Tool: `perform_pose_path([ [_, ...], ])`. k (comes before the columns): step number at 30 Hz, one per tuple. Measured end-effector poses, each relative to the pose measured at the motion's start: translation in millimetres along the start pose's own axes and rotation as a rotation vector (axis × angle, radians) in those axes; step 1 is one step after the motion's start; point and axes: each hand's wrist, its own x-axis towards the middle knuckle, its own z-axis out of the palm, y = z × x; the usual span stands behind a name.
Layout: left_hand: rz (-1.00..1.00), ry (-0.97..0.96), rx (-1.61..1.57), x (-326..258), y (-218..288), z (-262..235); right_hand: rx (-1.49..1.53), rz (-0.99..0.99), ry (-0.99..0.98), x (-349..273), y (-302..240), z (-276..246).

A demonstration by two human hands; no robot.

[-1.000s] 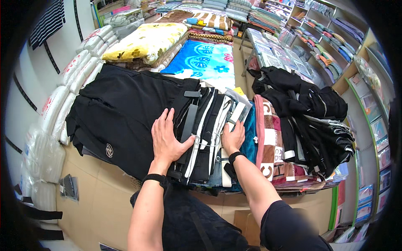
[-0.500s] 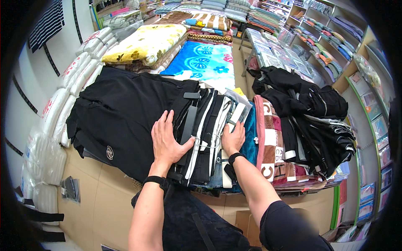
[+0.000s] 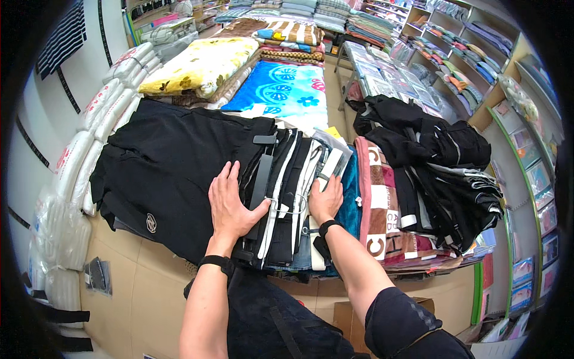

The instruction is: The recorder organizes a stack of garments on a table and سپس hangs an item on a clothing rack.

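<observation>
My left hand (image 3: 232, 200) lies with spread fingers on the black trousers (image 3: 173, 158), which bear a small pale emblem near their lower edge. Its thumb reaches to a row of folded black trousers with white side stripes (image 3: 279, 197). A long dark grey strip (image 3: 261, 179) runs over that row, and a thin white loop (image 3: 288, 208) crosses it. My right hand (image 3: 327, 198) rests at the row's right side, fingers stretched onto a white band (image 3: 330, 163) by a clear plastic bag (image 3: 341, 152). The two hands flank the row; neither grips anything I can see.
Right of the row are a teal plush blanket (image 3: 351, 188), a pink-and-brown patterned blanket (image 3: 375, 209) and a heap of black clothes (image 3: 442, 155). Behind lie a yellow floral blanket (image 3: 203, 63) and a blue one (image 3: 278, 90). Wrapped white packs (image 3: 75, 161) line the left wall.
The whole view has shifted slightly, so things appear a little further left. Both hands keep their places on the clothes, almost unmoved.
</observation>
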Motion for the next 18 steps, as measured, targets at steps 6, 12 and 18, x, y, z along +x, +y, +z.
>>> perform_pose_path([
  [6,-0.018,-0.016,-0.002,-0.7,0.6,-1.2,0.002,0.001,-0.004,-0.5,-2.3,-1.6],
  [12,-0.011,-0.008,0.001,-0.6,-0.4,-1.3,0.007,0.009,-0.001,-1.5,-3.0,-1.6],
  [18,-0.012,-0.01,-0.016,-0.4,0.1,-1.8,0.002,0.003,-0.01,-0.8,-1.1,-1.2],
])
